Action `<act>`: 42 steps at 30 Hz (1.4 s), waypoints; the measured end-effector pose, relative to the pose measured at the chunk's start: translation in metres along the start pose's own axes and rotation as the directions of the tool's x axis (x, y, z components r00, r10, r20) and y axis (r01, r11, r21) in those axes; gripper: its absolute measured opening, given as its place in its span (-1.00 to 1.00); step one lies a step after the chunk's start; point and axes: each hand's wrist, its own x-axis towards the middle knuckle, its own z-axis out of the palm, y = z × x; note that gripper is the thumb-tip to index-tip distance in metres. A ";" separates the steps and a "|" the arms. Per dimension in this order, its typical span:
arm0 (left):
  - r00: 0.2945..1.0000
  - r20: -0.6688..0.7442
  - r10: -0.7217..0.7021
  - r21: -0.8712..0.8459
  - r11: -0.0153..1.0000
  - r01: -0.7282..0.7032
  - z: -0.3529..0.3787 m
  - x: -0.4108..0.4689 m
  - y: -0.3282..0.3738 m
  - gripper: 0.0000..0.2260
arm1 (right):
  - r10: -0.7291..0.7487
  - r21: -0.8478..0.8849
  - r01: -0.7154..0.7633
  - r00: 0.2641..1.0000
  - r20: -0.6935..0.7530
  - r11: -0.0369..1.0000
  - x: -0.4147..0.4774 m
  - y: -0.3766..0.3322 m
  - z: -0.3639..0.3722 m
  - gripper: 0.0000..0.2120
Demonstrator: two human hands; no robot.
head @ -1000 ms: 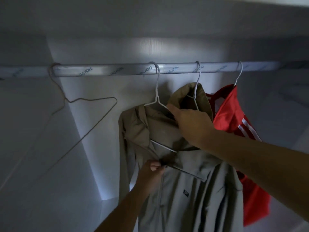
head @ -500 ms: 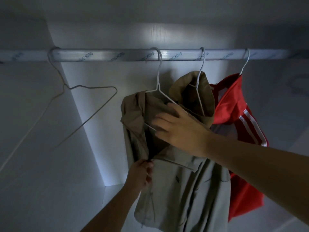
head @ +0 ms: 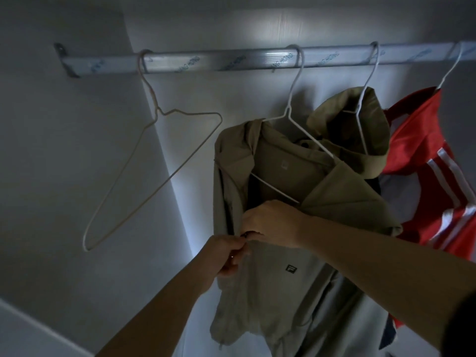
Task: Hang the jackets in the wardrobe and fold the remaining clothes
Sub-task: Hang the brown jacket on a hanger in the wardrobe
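Under the wardrobe rail [head: 231, 60] the khaki jacket [head: 283, 279] hangs on its wire hanger [head: 291, 117], and the right hand [head: 273, 225] has dropped from the collar to grip the zip edge where the left hand [head: 226, 256] pinches it, probably to zip up

- A metal rail [head: 231, 60] spans the wardrobe, bracketed to the left wall.
- Four wire hangers hook over it:
- the left hanger [head: 159, 112], tilted;
- the middle hanger [head: 289, 109], in the khaki jacket [head: 283, 292];
- the third hanger [head: 359, 109], in a khaki hood [head: 373, 140];
- the right hanger [head: 448, 73], carrying the red jacket [head: 425, 163].

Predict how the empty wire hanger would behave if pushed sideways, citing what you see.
The empty wire hanger is thin wire, so probably light and bendy. It hangs tilted from the rail by its hook alone, so it would likely swing or slide.
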 end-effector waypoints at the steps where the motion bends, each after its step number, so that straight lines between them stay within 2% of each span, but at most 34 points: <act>1: 1.000 -0.004 0.021 0.074 0.997 -0.020 -0.002 0.000 -0.002 -0.80 | 0.007 -0.004 -0.007 1.000 -0.001 1.000 0.003 -0.001 0.002 -0.73; 2: 0.998 -0.012 0.059 0.231 0.971 -0.055 -0.004 0.001 -0.005 -0.80 | 0.013 0.001 -0.013 1.000 0.003 1.000 0.005 -0.001 0.003 -0.74; 3: 0.992 -0.025 0.122 0.451 0.887 -0.098 -0.006 0.003 -0.010 -0.80 | 0.018 0.011 -0.018 1.000 0.005 1.000 0.006 0.000 0.002 -0.74; 4: 0.978 -0.036 0.207 0.649 0.749 -0.135 -0.006 0.005 -0.016 -0.83 | 0.024 0.025 -0.024 1.000 0.003 0.999 0.006 0.001 0.000 -0.76; 5: 0.951 -0.041 0.306 0.756 0.632 -0.171 -0.004 0.008 -0.021 -0.87 | 0.030 0.046 -0.030 1.000 0.003 0.998 0.005 0.002 -0.002 -0.78; 7: 0.887 -0.053 0.458 0.804 0.547 -0.234 0.002 0.013 -0.027 -0.86 | 0.041 0.088 -0.041 0.999 0.003 0.995 0.005 0.002 -0.009 -0.83; 9: 0.812 -0.039 0.583 0.893 0.385 -0.234 0.013 0.021 -0.026 -0.79 | 0.078 0.095 -0.075 0.997 -0.020 0.993 0.004 -0.002 -0.014 -0.86; 10: 0.782 -0.038 0.623 0.916 0.335 -0.222 0.016 0.026 -0.025 -0.76 | 0.100 0.081 -0.095 0.994 -0.050 0.992 0.004 -0.004 -0.015 -0.86; 14: 0.762 -0.048 0.646 0.929 0.310 -0.204 0.023 0.037 -0.025 -0.73 | 0.199 0.018 -0.200 0.956 -0.217 0.980 -0.003 -0.012 -0.014 -0.86; 17: 0.751 -0.055 0.658 0.928 0.311 -0.204 0.023 0.039 -0.026 -0.74 | 0.259 0.021 -0.264 0.926 -0.275 0.964 -0.006 -0.022 -0.016 -0.91; 19: 0.753 -0.028 0.657 0.946 0.261 -0.192 0.019 0.041 -0.029 -0.76 | 0.282 0.021 -0.293 0.894 -0.348 0.956 -0.009 -0.027 -0.022 -0.88; 22: 0.805 0.012 0.592 0.983 0.141 -0.119 0.010 0.044 -0.042 -0.73 | 0.325 0.040 -0.341 0.847 -0.421 0.939 -0.013 -0.026 -0.041 -0.82; 25: 0.843 0.014 0.537 0.990 0.113 -0.088 0.002 0.049 -0.050 -0.72 | 0.367 -0.010 -0.413 0.820 -0.440 0.911 -0.012 -0.011 -0.070 -0.87; 28: 0.847 0.002 0.532 0.990 0.119 -0.077 0.001 0.054 -0.050 -0.72 | 0.362 -0.031 -0.434 0.787 -0.500 0.901 -0.014 0.004 -0.105 -0.85; 31: 0.853 -0.021 0.522 0.990 0.133 -0.057 0.003 0.057 -0.044 -0.74 | 0.330 -0.062 -0.387 0.849 -0.412 0.920 -0.019 0.006 -0.118 -0.85; 34: 0.882 -0.074 0.465 0.985 0.172 -0.008 -0.001 0.058 -0.037 -0.77 | 0.354 0.078 -0.347 0.887 -0.298 0.935 -0.040 0.011 -0.117 -0.84; 36: 0.880 -0.079 0.468 0.979 0.203 -0.020 0.000 0.054 -0.028 -0.79 | 0.424 0.196 -0.378 0.845 -0.327 0.905 -0.063 0.017 -0.109 -0.75; 37: 0.874 -0.073 0.481 0.973 0.228 -0.045 0.002 0.050 -0.021 -0.80 | 0.476 0.272 -0.397 0.801 -0.362 0.876 -0.076 0.019 -0.104 -0.71; 39: 0.854 -0.016 0.520 0.948 0.280 -0.153 0.011 0.039 -0.004 -0.82 | 0.609 0.447 -0.438 0.695 -0.382 0.780 -0.101 0.020 -0.091 -0.66; 40: 0.831 0.024 0.555 0.923 0.306 -0.231 0.018 0.032 0.007 -0.83 | 0.680 0.550 -0.449 0.649 -0.342 0.704 -0.112 0.020 -0.084 -0.65; 41: 0.787 0.066 0.613 0.893 0.315 -0.321 0.027 0.025 0.019 -0.84 | 0.744 0.657 -0.449 0.613 -0.267 0.606 -0.120 0.020 -0.078 -0.67; 42: 0.706 0.116 0.699 0.860 0.285 -0.423 0.037 0.018 0.032 -0.85 | 0.790 0.757 -0.436 0.590 -0.169 0.487 -0.126 0.021 -0.071 -0.71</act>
